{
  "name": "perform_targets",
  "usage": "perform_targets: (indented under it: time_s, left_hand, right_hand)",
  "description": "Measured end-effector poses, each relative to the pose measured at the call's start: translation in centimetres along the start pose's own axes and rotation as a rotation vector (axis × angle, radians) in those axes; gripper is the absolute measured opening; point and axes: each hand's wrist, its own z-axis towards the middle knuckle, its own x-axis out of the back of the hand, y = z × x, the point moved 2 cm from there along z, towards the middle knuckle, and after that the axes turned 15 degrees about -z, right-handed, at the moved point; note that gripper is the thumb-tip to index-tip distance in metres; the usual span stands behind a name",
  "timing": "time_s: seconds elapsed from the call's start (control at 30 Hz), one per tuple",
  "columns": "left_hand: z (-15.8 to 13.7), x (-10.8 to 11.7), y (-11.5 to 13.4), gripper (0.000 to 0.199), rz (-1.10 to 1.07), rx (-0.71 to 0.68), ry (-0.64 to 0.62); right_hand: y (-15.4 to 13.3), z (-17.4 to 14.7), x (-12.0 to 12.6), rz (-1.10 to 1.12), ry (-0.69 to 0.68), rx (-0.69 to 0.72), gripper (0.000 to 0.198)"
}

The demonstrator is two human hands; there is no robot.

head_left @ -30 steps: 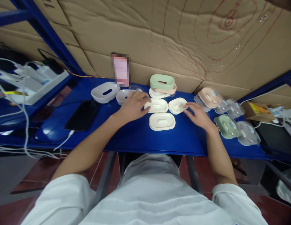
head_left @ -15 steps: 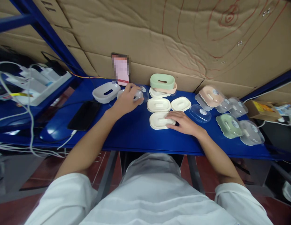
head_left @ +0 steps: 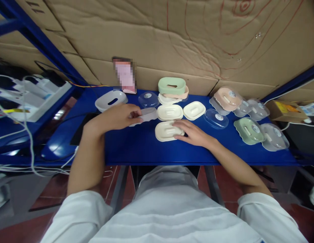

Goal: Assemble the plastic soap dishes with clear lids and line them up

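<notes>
My left hand (head_left: pixel 123 116) is closed on the edge of a pale grey soap dish tray (head_left: pixel 149 114) with a wavy rim, tilted beside the cream pieces. My right hand (head_left: pixel 192 133) rests with its fingers over the right end of a cream soap dish piece (head_left: pixel 164 131), gripping its edge. Behind that piece lie another cream oval piece (head_left: pixel 170 112) and a cream oval piece with a raised middle (head_left: pixel 194 110). A clear lid (head_left: pixel 148 99) with a round label lies behind my left hand. To its left sits a pale grey slotted dish (head_left: pixel 110 101).
A green slotted dish (head_left: pixel 171 85) stands on other pieces against the cardboard. On the right are a clear lid (head_left: pixel 216 118), a covered peach dish (head_left: pixel 226 98) and a covered green dish (head_left: pixel 249 131). A phone (head_left: pixel 125 76) leans at the back; a power strip (head_left: pixel 43 104) is far left.
My left hand has moved toward me and left, off the clear lid, and now has the grey tray tilted in its fingers. My right hand stays on the cream piece.
</notes>
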Motion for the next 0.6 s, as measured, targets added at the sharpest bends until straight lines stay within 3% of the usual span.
perform_targets:
  time_s: [0.17, 0.27, 0.37, 0.43, 0.6]
  left_hand:
    - [-0.9, -1.5, 6.6, 0.019, -0.109, -0.228, -0.125]
    - [-0.5, -4.2, 8.9, 0.012, -0.058, -0.347, -0.121]
    - [0.1, -6.7, 9.3, 0.013, 0.019, -0.408, -0.135]
    - [0.3, -7.7, 8.9, 0.023, 0.045, -0.413, -0.15]
    - [0.6, -8.6, 7.8, 0.036, 0.063, -0.375, -0.166]
  right_hand:
    - [-1.0, 0.7, -0.2, -0.033, 0.098, -0.02, 0.087]
    - [-0.8, 0.8, 0.3, -0.069, 0.058, 0.048, 0.076]
    - [-0.2, 0.5, 0.8, -0.109, 0.045, 0.093, 0.055]
    - [0.0, 0.3, 0.8, -0.154, 0.022, 0.093, 0.052]
    - [-0.6, 0.5, 0.1, -0.263, -0.043, 0.12, 0.043]
